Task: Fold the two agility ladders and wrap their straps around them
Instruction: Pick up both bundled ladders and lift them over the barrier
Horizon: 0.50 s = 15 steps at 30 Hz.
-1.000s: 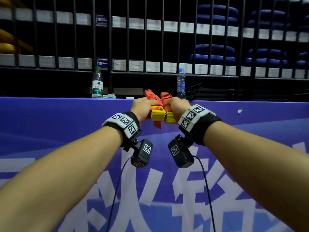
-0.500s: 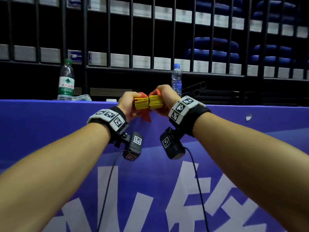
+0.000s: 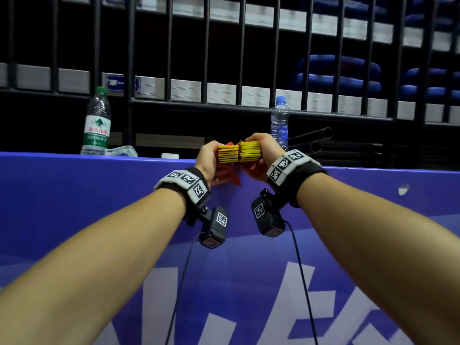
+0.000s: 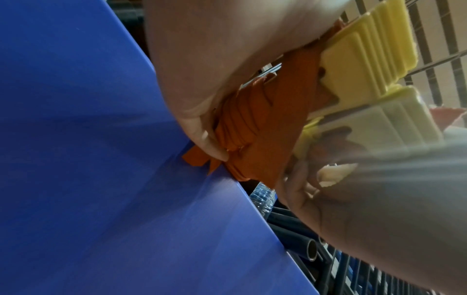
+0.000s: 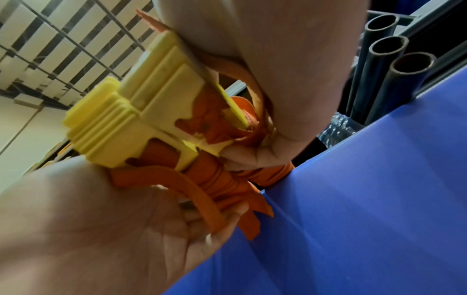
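Two folded agility ladders are held side by side above the top edge of the blue board (image 3: 99, 207). My left hand (image 3: 210, 161) grips the left bundle of yellow rungs (image 3: 227, 155). My right hand (image 3: 263, 151) grips the right bundle (image 3: 250, 151). The rung ends face me. Orange straps (image 3: 235, 179) hang below between the hands. In the left wrist view the straps (image 4: 265, 129) are wound round the rungs (image 4: 366, 55) under my thumb. The right wrist view shows the yellow rungs (image 5: 126, 111), the wound orange strap (image 5: 215, 179) and a loose loop across my palm.
A green-labelled water bottle (image 3: 97, 123) and a blue-capped bottle (image 3: 280, 120) stand behind the board. Black pipes (image 3: 318, 139) lie at the right of the hands. A black railing (image 3: 206, 51) and blue seats (image 3: 338, 73) fill the background.
Both hands have tipped the bundles from upright, straps up, to level with the yellow rung ends facing me. The hands stay pressed together over the board's edge.
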### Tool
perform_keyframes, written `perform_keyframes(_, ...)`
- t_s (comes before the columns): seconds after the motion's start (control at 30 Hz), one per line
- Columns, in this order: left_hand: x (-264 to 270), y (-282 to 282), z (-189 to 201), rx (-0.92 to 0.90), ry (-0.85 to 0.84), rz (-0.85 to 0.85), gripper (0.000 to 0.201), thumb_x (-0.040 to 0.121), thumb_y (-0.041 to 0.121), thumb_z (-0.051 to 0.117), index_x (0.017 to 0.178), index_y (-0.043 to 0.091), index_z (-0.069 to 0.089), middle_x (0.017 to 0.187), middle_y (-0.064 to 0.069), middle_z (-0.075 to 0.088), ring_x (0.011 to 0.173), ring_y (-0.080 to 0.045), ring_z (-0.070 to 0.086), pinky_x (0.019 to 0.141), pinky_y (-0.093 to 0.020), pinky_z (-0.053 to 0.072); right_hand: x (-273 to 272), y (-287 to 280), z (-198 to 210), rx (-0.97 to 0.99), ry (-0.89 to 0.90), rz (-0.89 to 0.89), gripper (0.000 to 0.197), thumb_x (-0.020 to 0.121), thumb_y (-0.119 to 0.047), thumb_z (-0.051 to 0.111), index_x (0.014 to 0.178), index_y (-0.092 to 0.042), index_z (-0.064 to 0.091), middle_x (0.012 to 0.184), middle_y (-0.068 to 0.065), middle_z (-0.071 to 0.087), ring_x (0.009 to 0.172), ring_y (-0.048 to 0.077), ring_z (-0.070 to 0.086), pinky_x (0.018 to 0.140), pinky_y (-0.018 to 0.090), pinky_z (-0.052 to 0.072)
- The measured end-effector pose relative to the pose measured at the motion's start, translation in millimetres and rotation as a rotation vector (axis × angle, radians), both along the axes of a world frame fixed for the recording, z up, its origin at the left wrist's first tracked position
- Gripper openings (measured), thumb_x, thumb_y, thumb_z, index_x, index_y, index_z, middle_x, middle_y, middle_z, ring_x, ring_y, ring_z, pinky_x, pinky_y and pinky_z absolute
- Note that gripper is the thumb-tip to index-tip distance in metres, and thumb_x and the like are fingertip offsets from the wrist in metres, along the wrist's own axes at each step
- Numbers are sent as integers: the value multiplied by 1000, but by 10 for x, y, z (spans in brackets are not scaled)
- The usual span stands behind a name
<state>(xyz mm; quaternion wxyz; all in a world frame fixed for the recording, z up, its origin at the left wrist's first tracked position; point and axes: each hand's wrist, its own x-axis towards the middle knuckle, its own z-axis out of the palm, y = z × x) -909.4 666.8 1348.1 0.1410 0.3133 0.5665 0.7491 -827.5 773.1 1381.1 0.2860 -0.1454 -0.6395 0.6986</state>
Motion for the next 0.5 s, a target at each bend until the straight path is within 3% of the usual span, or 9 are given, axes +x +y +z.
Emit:
perform_keyframes(0.1,-19,12,-30,23,-22,6,42,93,46,43,71,22,71,75,-3,61,67,-23,56,70,-31,47,32,46,-42,-27,34,36,41,99,-44,47,68,-17,54,50,-3,47,39,11,44,49,21,41)
perform_keyframes(0.17,-3,-24,-53,52,-39,9,52,95,52,40,68,23,73,73,-3,62,65,-23,55,69,-31,45,66,55,-82,-62,79,53,54,98,-53,47,63,-14,56,43,-1,39,32,11,35,55,23,39)
perform_keyframes(0.23,41,-61,-59,93,-53,7,52,99,54,37,75,21,69,68,-3,65,66,-23,55,71,-32,41,90,39,-114,-17,102,37,56,86,-65,56,79,-10,68,55,6,51,45,18,50,64,30,47)
perform_keyframes(0.3,176,-125,-67,105,-43,45,43,102,51,35,77,25,59,58,4,67,69,-21,55,78,-35,41,87,66,-150,71,76,11,76,66,-76,63,106,-12,70,82,12,67,73,29,67,75,41,58)
perform_keyframes(0.33,252,-152,-71,114,-22,65,39,103,49,35,77,28,55,54,7,66,68,-20,54,79,-35,41,131,26,-154,98,70,12,83,63,-80,63,109,-11,69,90,13,68,80,31,68,78,44,59)
perform_keyframes(0.43,396,-213,-114,106,4,105,39,104,49,34,80,28,56,64,6,69,69,-21,55,72,-31,42,310,-134,-162,190,105,-42,71,82,-74,53,109,-10,66,92,14,67,82,31,67,75,44,59)
perform_keyframes(0.5,537,-279,-138,106,19,124,40,103,52,35,88,26,61,89,3,72,83,-26,58,78,-36,45,373,-185,-187,297,97,-122,77,78,-74,42,125,-18,64,113,16,68,98,34,68,92,50,57)
